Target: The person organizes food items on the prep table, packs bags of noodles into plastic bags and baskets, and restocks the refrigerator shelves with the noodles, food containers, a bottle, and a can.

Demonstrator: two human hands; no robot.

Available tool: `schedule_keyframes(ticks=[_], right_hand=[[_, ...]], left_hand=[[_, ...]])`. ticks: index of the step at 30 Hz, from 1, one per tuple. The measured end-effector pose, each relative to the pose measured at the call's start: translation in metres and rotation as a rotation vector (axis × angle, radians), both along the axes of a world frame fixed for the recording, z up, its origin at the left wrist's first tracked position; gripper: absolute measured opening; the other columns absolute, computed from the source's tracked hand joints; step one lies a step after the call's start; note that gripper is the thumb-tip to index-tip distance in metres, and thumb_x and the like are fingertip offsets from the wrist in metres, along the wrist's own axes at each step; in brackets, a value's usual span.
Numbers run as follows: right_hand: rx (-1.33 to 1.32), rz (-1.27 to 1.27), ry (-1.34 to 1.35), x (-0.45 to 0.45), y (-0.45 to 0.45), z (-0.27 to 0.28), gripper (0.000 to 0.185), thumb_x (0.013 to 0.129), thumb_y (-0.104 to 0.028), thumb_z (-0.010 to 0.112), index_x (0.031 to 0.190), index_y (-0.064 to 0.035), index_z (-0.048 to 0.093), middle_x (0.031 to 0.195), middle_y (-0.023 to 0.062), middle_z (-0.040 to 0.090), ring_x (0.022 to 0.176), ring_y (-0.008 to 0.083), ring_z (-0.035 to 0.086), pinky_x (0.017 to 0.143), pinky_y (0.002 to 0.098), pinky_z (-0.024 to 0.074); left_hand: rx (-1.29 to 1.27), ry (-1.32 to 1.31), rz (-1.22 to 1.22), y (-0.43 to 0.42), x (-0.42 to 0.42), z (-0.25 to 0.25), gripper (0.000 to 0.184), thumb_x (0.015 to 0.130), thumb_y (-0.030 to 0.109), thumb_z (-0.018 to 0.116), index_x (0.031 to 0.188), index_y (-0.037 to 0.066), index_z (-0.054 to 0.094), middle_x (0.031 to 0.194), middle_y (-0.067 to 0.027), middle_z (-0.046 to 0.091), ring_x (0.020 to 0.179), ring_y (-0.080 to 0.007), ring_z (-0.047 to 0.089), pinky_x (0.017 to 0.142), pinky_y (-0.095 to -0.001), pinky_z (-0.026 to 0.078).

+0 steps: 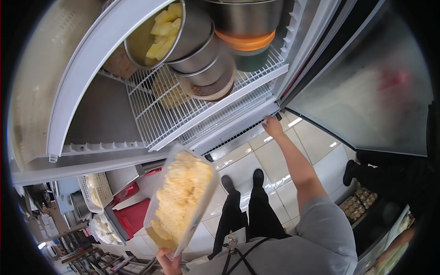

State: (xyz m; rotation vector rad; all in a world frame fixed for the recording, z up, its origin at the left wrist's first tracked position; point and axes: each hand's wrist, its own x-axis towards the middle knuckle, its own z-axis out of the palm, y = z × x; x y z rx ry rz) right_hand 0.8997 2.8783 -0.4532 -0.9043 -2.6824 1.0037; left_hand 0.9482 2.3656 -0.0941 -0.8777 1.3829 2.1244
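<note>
Ahead of the left hand [168,263], whose fingers are clamping its near end, the tub [203,206] is pointing lengthwise toward the fridge [107,107]. Farther from it, the right hand [273,127] is hanging, finger state indeterminable.

My feed has the fridge [103,112] ahead, pots [195,36] over its wire shelf [144,112] and the glass door [362,103] to the right. I see the tub [200,214], in the left hand [168,264], left of the wearer's feet [258,178]; farther left sits a basket [107,189]. The right hand [273,127] is by the fridge's lower edge.
</note>
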Motion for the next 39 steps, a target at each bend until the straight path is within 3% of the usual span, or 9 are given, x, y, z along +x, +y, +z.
schedule_keyframes(ticks=[10, 19, 21, 23, 25, 29, 32, 34, 39], right_hand=[[-0.384, -0.166, 0.000, -0.051, -0.009, -0.009, 0.031, 0.073, -0.023, 0.057, 0.099, -0.0074, 0.056, 0.090, 0.0166, 0.060, 0.087, 0.0315, 0.057, 0.075, 0.0386, 0.0457], [-0.510, -0.512, -0.215, 0.253, -0.106, -0.121, 0.027, 0.070, -0.022, 0.061, 0.094, -0.0083, 0.060, 0.080, 0.0136, 0.062, 0.075, 0.0264, 0.060, 0.068, 0.0353, 0.0469], [-0.502, -0.626, -0.338, 0.340, -0.132, -0.157, 0.027, 0.070, -0.023, 0.061, 0.092, -0.0068, 0.061, 0.082, 0.0150, 0.062, 0.076, 0.0271, 0.060, 0.069, 0.0349, 0.0468], [-0.638, -0.780, -0.491, 0.384, -0.140, -0.112, 0.028, 0.070, -0.024, 0.061, 0.091, -0.0061, 0.061, 0.083, 0.0161, 0.062, 0.079, 0.0286, 0.059, 0.070, 0.0354, 0.0461], [-0.434, -0.727, -0.506, 0.473, -0.180, -0.169, 0.027, 0.071, -0.023, 0.060, 0.090, -0.0046, 0.060, 0.085, 0.0170, 0.061, 0.078, 0.0304, 0.059, 0.070, 0.0363, 0.0461], [-0.521, -0.897, -0.612, 0.524, -0.213, -0.167, 0.026, 0.072, -0.023, 0.059, 0.091, -0.0053, 0.059, 0.087, 0.0168, 0.061, 0.083, 0.0320, 0.058, 0.073, 0.0380, 0.0456], [-0.623, -0.991, -0.619, 0.552, -0.252, -0.190, 0.026, 0.074, -0.024, 0.056, 0.091, -0.0044, 0.058, 0.087, 0.0184, 0.060, 0.083, 0.0325, 0.058, 0.072, 0.0392, 0.0452], [-0.561, -0.764, -0.742, 0.573, -0.286, -0.206, 0.025, 0.076, -0.023, 0.052, 0.090, -0.0036, 0.058, 0.085, 0.0194, 0.060, 0.082, 0.0332, 0.058, 0.070, 0.0401, 0.0452], [-0.647, -0.847, -0.839, 0.579, -0.355, -0.189, 0.026, 0.072, -0.023, 0.053, 0.088, -0.0039, 0.060, 0.085, 0.0172, 0.061, 0.085, 0.0322, 0.058, 0.072, 0.0390, 0.0453]], left_hand=[[0.335, 0.236, 0.126, 0.109, -0.078, 0.007, 0.048, 0.073, 0.006, 0.048, 0.120, -0.001, 0.039, 0.127, -0.0175, 0.039, 0.120, -0.0333, 0.032, 0.102, -0.0498, 0.024], [0.385, 0.210, 0.167, 0.161, -0.158, -0.067, 0.052, 0.069, 0.002, 0.056, 0.116, -0.006, 0.034, 0.122, -0.0162, 0.041, 0.119, -0.0334, 0.034, 0.101, -0.0526, 0.025], [0.326, 0.310, 0.089, 0.168, -0.156, -0.078, 0.057, 0.072, 0.012, 0.062, 0.116, -0.008, 0.031, 0.119, -0.0187, 0.042, 0.117, -0.0358, 0.035, 0.101, -0.0518, 0.025], [0.442, 0.421, 0.102, 0.186, -0.141, -0.090, 0.067, 0.073, 0.025, 0.066, 0.118, -0.007, 0.030, 0.124, -0.0233, 0.032, 0.120, -0.0371, 0.030, 0.102, -0.0509, 0.024], [0.243, 0.556, -0.108, 0.200, -0.118, -0.128, 0.076, 0.079, 0.048, 0.053, 0.125, -0.003, 0.021, 0.130, -0.0234, 0.025, 0.122, -0.0347, 0.026, 0.101, -0.0504, 0.025], [-0.355, 0.942, -0.795, 0.263, -0.135, -0.233, 0.063, 0.089, 0.031, 0.042, 0.136, 0.010, 0.007, 0.139, -0.0153, 0.013, 0.127, -0.0317, 0.020, 0.101, -0.0458, 0.018], [-0.531, 1.177, -0.857, 0.345, -0.232, -0.274, 0.067, 0.089, 0.030, 0.043, 0.136, 0.005, 0.002, 0.142, -0.0104, 0.001, 0.130, -0.0204, 0.001, 0.104, -0.0331, 0.004], [-1.041, 1.407, -0.684, 0.404, -0.302, -0.291, 0.061, 0.088, 0.027, 0.044, 0.133, 0.002, 0.010, 0.138, -0.0111, 0.010, 0.125, -0.0222, 0.013, 0.102, -0.0333, 0.013], [-1.419, 1.065, -0.746, 0.450, -0.405, -0.349, 0.047, 0.083, 0.020, 0.046, 0.119, 0.002, 0.022, 0.120, -0.0093, 0.022, 0.108, -0.0206, 0.023, 0.091, -0.0326, 0.021]])
